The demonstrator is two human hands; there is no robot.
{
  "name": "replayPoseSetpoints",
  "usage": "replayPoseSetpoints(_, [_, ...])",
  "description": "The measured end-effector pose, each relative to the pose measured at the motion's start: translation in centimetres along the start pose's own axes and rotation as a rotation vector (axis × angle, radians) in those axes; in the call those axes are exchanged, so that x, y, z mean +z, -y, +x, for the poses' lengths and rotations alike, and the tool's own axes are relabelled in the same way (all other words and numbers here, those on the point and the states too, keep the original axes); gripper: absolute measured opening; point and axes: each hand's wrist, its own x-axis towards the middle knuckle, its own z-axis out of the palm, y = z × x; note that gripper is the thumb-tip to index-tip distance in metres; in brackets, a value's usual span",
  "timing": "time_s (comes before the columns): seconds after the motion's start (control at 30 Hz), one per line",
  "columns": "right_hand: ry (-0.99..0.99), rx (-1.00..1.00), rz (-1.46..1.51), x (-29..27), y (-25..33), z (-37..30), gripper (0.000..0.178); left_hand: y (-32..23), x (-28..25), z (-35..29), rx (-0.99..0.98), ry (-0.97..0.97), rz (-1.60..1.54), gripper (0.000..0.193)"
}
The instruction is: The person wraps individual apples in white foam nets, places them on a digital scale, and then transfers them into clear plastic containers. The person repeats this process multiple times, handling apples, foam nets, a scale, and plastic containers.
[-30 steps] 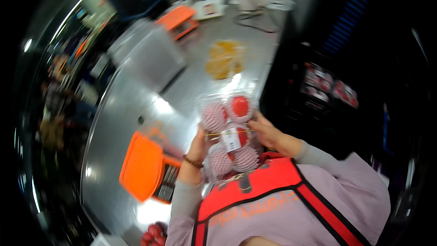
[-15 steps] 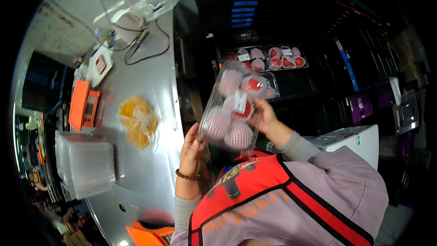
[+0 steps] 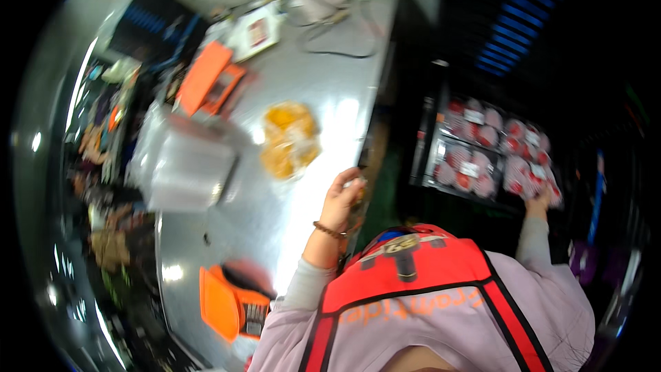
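Observation:
At the right, my right hand [image 3: 540, 202] grips the near end of a clear plastic pack of red fruits [image 3: 527, 176] in pale pink foam nets. That pack sits low in a dark crate [image 3: 430, 178], in the near right place beside other packs. Behind it lies one fruit pack [image 3: 515, 145], and to its left are a near pack [image 3: 451, 176] and a far pack [image 3: 490, 136], with white labels. My left hand [image 3: 342, 196], a brown bead bracelet at the wrist, hangs by the steel table's edge. Its fingers are loosely bent and apart, with nothing seen in them.
On the steel table [image 3: 275, 217] lie a bag of yellow-orange items [image 3: 289, 141], a stack of clear plastic boxes [image 3: 189, 165], an orange device [image 3: 206, 79] and another orange device [image 3: 231, 306]. A cable [image 3: 337, 53] trails at the back. A blue-slatted dark crate [image 3: 527, 7] stands beyond.
The fruit pack held between both hands has gone down and right into the dark crate, still in my right hand. My left hand has let go of it. The view has turned left.

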Motion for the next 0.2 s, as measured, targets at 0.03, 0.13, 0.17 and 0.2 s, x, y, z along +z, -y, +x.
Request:
replayPoseSetpoints(0.03, [0.042,0.136,0.064,1.6,-0.7,-2.3,0.048,-1.0,0.2,-1.2,-0.043,-0.093,0.073,0.041])
replayPoseSetpoints(0.13, [0.184,0.025,-0.05,-8.5,3.9,11.3,0.061,-0.2,-1.5,-1.2,0.001,-0.075,-0.004,0.046])
replayPoseSetpoints(0.17, [-0.043,0.069,-0.023,-6.8,-1.2,9.5,0.061,-1.0,-1.6,-3.1,0.0,-0.169,0.051,0.046])
replayPoseSetpoints(0.2, [-0.014,0.108,-0.04,-3.9,-3.4,9.2,0.061,-1.1,-2.1,-3.8,0.027,-0.205,0.059,0.046])
